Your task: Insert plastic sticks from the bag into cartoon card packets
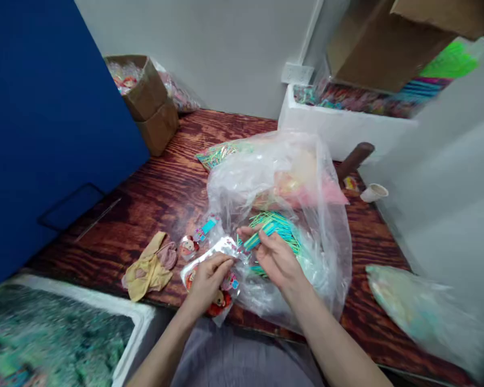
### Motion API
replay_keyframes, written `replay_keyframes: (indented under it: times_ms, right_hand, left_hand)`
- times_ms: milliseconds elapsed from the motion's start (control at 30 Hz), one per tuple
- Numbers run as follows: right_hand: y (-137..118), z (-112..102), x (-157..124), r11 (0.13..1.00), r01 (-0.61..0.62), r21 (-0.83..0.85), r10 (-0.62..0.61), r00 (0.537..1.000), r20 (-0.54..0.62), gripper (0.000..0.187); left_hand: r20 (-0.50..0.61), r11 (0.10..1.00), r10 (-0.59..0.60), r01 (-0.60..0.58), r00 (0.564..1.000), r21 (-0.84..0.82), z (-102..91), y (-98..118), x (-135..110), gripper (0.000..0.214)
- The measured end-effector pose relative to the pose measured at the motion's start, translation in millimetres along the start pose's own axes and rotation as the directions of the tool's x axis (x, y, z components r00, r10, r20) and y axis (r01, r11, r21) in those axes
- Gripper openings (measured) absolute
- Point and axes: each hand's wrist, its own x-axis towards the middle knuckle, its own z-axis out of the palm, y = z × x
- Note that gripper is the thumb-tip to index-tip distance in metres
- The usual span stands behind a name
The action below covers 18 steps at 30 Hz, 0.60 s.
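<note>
My right hand point(277, 259) pinches a small bundle of thin blue and yellow-green sticks point(260, 236) between thumb and fingers. To its left, my left hand point(210, 277) is closed on the edge of a see-through plastic packet point(221, 306) printed with a red-haired cartoon figure. Right behind the right hand, more loose sticks point(288, 231) lie in a large see-through plastic bag point(242, 183). Another printed packet point(189, 244) with a blue strip lies just beyond my left hand. How far the left fingertips reach into the packet's opening I cannot tell.
A yellow and pink cloth point(149, 269) lies left on the wooden table point(145, 199). At the back stand a cardboard box point(157, 118) and a white foam box point(339, 123). A paper cup point(374, 192) and a filled plastic bag point(415, 306) are to the right; a foam tray point(135, 314) is at lower left.
</note>
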Motion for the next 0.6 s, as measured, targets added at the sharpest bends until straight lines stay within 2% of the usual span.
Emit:
replay_keyframes:
  times_ms: [167, 333, 433, 500, 600]
  right_hand:
    - [9.0, -1.4, -8.5, 0.999, -0.015, -0.041, 0.012, 0.996, -0.088, 0.026]
    - [11.9, -2.1, -12.7, 0.998, -0.005, -0.066, -0.002, 0.993, -0.118, 0.023]
    - [14.3, -0.4, -19.0, 0.970, -0.003, -0.242, -0.013, 0.998, -0.066, 0.019]
    - [13.9, 1.3, -24.8, 0.906, 0.023, -0.423, -0.019, 1.000, 0.014, 0.020]
    - [9.5, 3.4, -33.0, 0.825, 0.065, -0.562, -0.004, 0.994, 0.110, 0.034]
  left_hand:
    - [-0.034, 0.998, 0.060, -0.060, 0.998, 0.001, -0.4, -5.0, -3.6, 0.026]
    - [-0.032, 0.992, 0.129, -0.128, 0.991, 0.010, 0.7, -5.4, -6.0, 0.023]
    - [-0.036, 0.987, 0.162, -0.162, 0.986, -0.004, 1.5, -4.4, -7.0, 0.023]
    - [-0.050, 0.984, 0.175, -0.176, 0.983, -0.021, 1.8, -5.1, -7.5, 0.023]
    - [-0.080, 0.981, 0.181, -0.186, 0.980, -0.058, 1.7, -7.4, -8.1, 0.022]
